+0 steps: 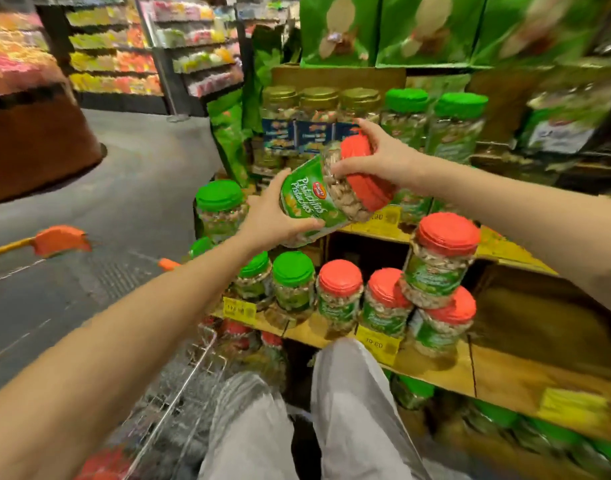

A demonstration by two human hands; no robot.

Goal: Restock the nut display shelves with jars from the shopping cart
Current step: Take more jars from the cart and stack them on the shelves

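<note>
Red-lidded jars [340, 292] below the pistachio jar [317, 199]

Right of the stacked clear plastic nut jar with a red lid [442, 261], the yellow wooden shelf [504, 372] is bare: an open bay beneath the upper board. Left of it, red-lidded jars [340, 296] and green-lidded jars [293, 282] crowd the front edge. Above-left, the left hand [272, 220] and right hand [383, 161] hold a tilted pistachio jar [314, 199], blocking that approach.
</note>
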